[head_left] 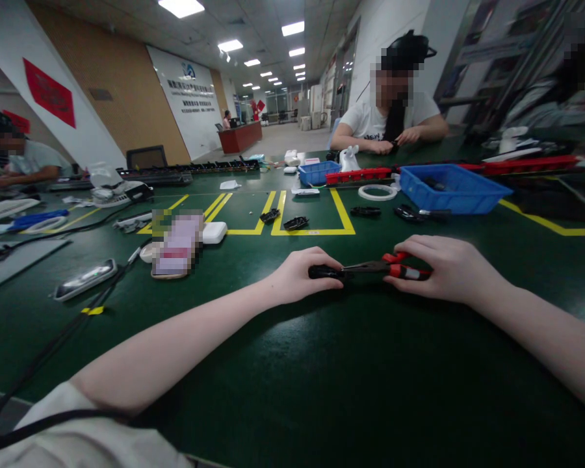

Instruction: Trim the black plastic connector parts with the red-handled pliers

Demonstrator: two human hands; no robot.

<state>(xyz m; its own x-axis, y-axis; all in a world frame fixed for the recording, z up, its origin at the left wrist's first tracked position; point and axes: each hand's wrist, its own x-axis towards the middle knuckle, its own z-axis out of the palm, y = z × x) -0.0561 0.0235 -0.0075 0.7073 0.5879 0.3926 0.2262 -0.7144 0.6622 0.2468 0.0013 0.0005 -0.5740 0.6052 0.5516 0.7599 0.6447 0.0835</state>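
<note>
Between the thumb and fingers of my left hand [305, 276] is a small black plastic part [322, 272]. My right hand [443, 270] is wrapped round the red and black handles of a pair of needle-nose pliers [394, 267]. Their long thin jaws point left and meet the near end of the black part; whether they grip it I cannot tell. Beyond my hands lie similar black parts: one [296, 223] at the yellow tape, another [270, 216] left of it, and a third [365, 211] to the right.
A blue bin [451, 188] stands at the back right, with a roll of white tape [377, 192] beside it. To my left lie a phone [175, 250], a white case [214, 233], a silver-rimmed device [85, 279] and a black cable [53, 344]. Across the table sits a person [394, 117].
</note>
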